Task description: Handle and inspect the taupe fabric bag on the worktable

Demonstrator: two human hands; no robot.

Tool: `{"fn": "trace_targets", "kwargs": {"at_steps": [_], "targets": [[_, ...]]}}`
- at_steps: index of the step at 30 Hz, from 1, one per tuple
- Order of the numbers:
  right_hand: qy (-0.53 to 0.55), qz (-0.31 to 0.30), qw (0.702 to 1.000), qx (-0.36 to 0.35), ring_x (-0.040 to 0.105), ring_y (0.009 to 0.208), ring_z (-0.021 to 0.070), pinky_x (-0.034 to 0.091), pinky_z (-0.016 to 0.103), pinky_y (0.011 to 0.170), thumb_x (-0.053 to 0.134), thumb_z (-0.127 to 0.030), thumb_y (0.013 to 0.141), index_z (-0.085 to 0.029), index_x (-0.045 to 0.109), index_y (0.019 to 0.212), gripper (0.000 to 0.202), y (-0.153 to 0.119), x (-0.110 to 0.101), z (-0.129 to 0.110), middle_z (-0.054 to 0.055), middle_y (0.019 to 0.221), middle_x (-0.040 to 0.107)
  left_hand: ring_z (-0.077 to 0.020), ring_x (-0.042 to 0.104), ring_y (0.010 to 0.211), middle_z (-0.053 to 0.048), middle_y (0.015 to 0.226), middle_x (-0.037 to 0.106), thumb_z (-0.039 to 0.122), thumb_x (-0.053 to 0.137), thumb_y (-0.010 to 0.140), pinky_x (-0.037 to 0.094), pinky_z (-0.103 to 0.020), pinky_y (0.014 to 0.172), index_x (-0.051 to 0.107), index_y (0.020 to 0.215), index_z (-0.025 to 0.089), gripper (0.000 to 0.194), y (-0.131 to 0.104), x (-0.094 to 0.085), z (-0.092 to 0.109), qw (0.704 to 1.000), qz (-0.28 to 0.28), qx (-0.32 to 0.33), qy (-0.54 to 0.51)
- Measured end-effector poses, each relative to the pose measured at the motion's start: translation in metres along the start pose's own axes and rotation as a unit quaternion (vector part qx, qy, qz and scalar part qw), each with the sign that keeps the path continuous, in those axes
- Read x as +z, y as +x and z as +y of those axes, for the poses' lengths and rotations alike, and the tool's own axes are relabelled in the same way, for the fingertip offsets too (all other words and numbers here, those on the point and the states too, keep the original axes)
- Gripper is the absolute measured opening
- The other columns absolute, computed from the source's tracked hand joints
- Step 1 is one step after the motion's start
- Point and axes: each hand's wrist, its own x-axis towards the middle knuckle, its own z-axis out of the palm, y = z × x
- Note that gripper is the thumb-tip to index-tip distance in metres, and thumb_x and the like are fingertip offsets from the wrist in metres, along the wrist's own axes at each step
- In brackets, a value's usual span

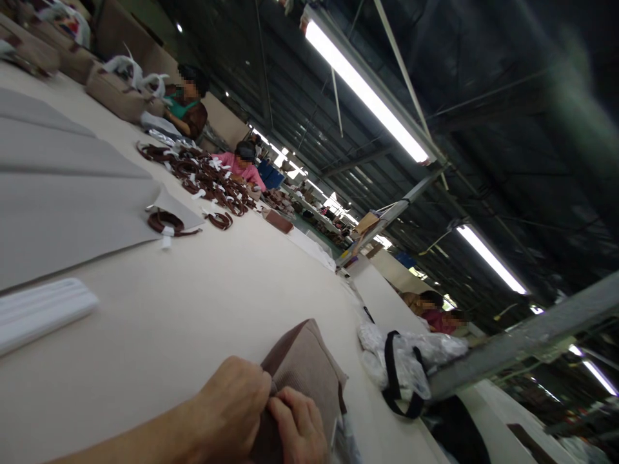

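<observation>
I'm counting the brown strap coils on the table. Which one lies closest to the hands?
The lone coil with a white tag, resting on the grey sheet's edge; the others lie farther up the table.

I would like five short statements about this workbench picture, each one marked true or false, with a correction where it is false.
1. Both hands grip the taupe fabric piece. True: the left hand and the right hand pinch its edge together.
2. The brown straps lie in a heap far up the table. True.
3. The white ribbed strip is held in the left hand. False: it lies alone on the table, apart from both hands.
4. The ceiling lamps are switched off. False: they glow brightly.
5. No one else is at the table. False: other people sit farther along.
</observation>
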Motion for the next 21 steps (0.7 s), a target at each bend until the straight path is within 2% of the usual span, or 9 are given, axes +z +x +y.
{"fn": "trace_targets", "kwargs": {"at_steps": [1, 3, 6, 9, 11, 13, 16, 19, 21], "targets": [[-0.005, -0.007, 1.0, 0.009, 0.061, 0.089, 0.0288, 0.048, 0.044, 0.075, 0.043, -0.06, 0.095, -0.023, 0.056, 0.117, 0.045, 0.003, -0.001, -0.003, 0.01, 0.104, 0.062, -0.0433, 0.071, 0.099, -0.023, 0.106, 0.075, 0.012, 0.042, 0.085, 0.052, -0.052, 0.08, 0.07, 0.091, 0.012, 0.029, 0.001, -0.001, 0.0, 1.0, 0.001, -0.006, -0.008], [-0.001, -0.028, 0.999, 0.033, 0.06, 0.087, 0.0283, 0.047, 0.043, 0.073, 0.05, -0.046, 0.092, -0.024, 0.055, 0.108, 0.028, 0.007, -0.002, -0.006, 0.009, 0.102, 0.061, -0.0355, 0.072, 0.087, -0.016, 0.09, 0.076, 0.012, 0.044, 0.079, 0.05, -0.043, 0.073, 0.062, 0.072, 0.018, 0.021, 0.002, -0.006, -0.006, 0.994, 0.026, -0.05, -0.092], [0.012, -0.045, 0.997, 0.063, 0.058, 0.087, 0.029, 0.045, 0.043, 0.074, 0.055, -0.034, 0.085, -0.025, 0.052, 0.1, 0.018, 0.011, 0.0, -0.008, 0.007, 0.1, 0.06, -0.0216, 0.062, 0.069, -0.002, 0.064, 0.063, 0.012, 0.045, 0.065, 0.039, -0.032, 0.061, 0.044, 0.055, 0.021, 0.014, -0.001, -0.018, -0.022, 0.966, 0.044, -0.069, -0.244], [0.018, -0.033, 0.997, 0.068, 0.058, 0.088, 0.0292, 0.044, 0.044, 0.076, 0.054, -0.038, 0.088, -0.025, 0.053, 0.103, 0.02, 0.011, 0.006, -0.008, 0.007, 0.102, 0.06, -0.0181, 0.047, 0.059, 0.002, 0.058, 0.05, 0.02, 0.048, 0.066, 0.03, -0.033, 0.056, 0.041, 0.056, 0.023, 0.012, -0.008, -0.025, -0.028, 0.971, 0.014, -0.071, -0.229], [0.022, -0.007, 0.998, 0.064, 0.058, 0.089, 0.0287, 0.044, 0.043, 0.077, 0.049, -0.043, 0.092, -0.025, 0.053, 0.104, 0.022, 0.01, 0.011, -0.008, 0.008, 0.103, 0.06, -0.0196, 0.046, 0.057, 0.0, 0.06, 0.054, 0.032, 0.051, 0.07, 0.028, -0.034, 0.054, 0.038, 0.058, 0.024, 0.019, -0.011, -0.021, -0.025, 0.981, -0.008, -0.074, -0.18], [0.032, 0.015, 0.998, 0.059, 0.058, 0.089, 0.0283, 0.044, 0.043, 0.077, 0.044, -0.043, 0.093, -0.024, 0.054, 0.105, 0.024, 0.01, 0.013, -0.007, 0.008, 0.104, 0.061, -0.0261, 0.06, 0.066, -0.007, 0.072, 0.069, 0.037, 0.049, 0.073, 0.035, -0.036, 0.058, 0.043, 0.062, 0.024, 0.018, -0.01, -0.011, -0.019, 0.986, -0.002, -0.073, -0.151], [0.07, 0.022, 0.996, 0.059, 0.057, 0.087, 0.0276, 0.042, 0.042, 0.075, 0.043, -0.034, 0.085, -0.024, 0.055, 0.102, 0.023, 0.016, 0.015, -0.008, 0.007, 0.102, 0.062, -0.0373, 0.072, 0.091, -0.018, 0.097, 0.078, 0.028, 0.041, 0.079, 0.048, -0.043, 0.075, 0.063, 0.077, 0.021, 0.023, -0.003, 0.005, -0.013, 0.985, 0.036, -0.098, -0.137], [0.092, 0.03, 0.993, 0.067, 0.057, 0.083, 0.0266, 0.041, 0.042, 0.072, 0.043, -0.028, 0.079, -0.024, 0.054, 0.094, 0.019, 0.024, 0.02, -0.015, 0.006, 0.096, 0.062, -0.0386, 0.073, 0.094, -0.018, 0.097, 0.078, 0.023, 0.039, 0.079, 0.052, -0.048, 0.085, 0.07, 0.084, 0.018, 0.032, 0.003, 0.013, -0.014, 0.984, 0.038, -0.109, -0.133], [0.089, 0.061, 0.992, 0.071, 0.057, 0.079, 0.0262, 0.042, 0.041, 0.068, 0.044, -0.028, 0.077, -0.024, 0.054, 0.09, 0.017, 0.027, 0.028, -0.021, 0.006, 0.09, 0.062, -0.0377, 0.072, 0.099, -0.018, 0.101, 0.078, 0.02, 0.039, 0.079, 0.052, -0.05, 0.09, 0.072, 0.089, 0.018, 0.034, 0.005, 0.016, -0.021, 0.985, 0.043, -0.113, -0.126]]}}
